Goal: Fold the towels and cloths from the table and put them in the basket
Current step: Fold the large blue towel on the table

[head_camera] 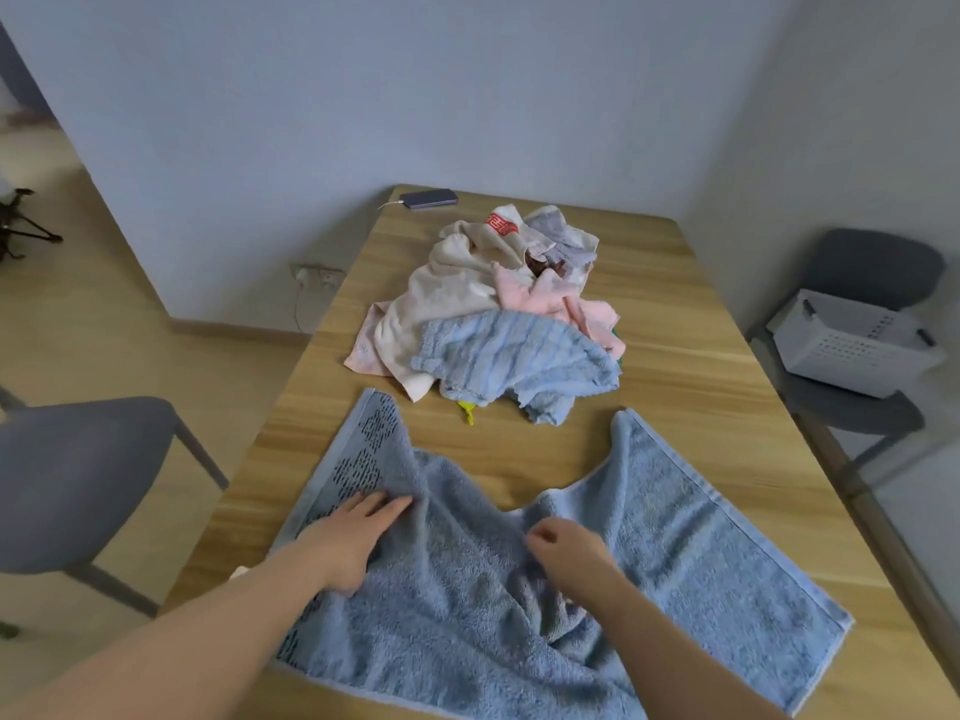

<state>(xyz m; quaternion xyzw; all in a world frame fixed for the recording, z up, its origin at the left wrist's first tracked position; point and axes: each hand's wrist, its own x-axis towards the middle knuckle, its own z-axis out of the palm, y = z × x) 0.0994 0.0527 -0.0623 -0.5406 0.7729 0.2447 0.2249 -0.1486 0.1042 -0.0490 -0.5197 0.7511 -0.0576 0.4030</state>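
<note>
A large blue towel (670,543) lies spread and wrinkled on the near part of the wooden table (691,366). My left hand (348,537) presses flat on the towel's left side with straight fingers. My right hand (563,550) rests on the bunched middle of the towel with its fingers curled; whether it pinches the fabric cannot be told. Beyond the towel sits a heap of cloths (498,309): a cream towel, pink cloths, a grey one and a light blue striped towel (514,356) in front. The white plastic basket (857,350) stands on a chair at the right.
A grey chair (857,407) holds the basket beside the table's right edge. Another grey chair (88,475) stands at the left. A phone (428,198) on a cable lies at the table's far left corner. The wall runs behind the table.
</note>
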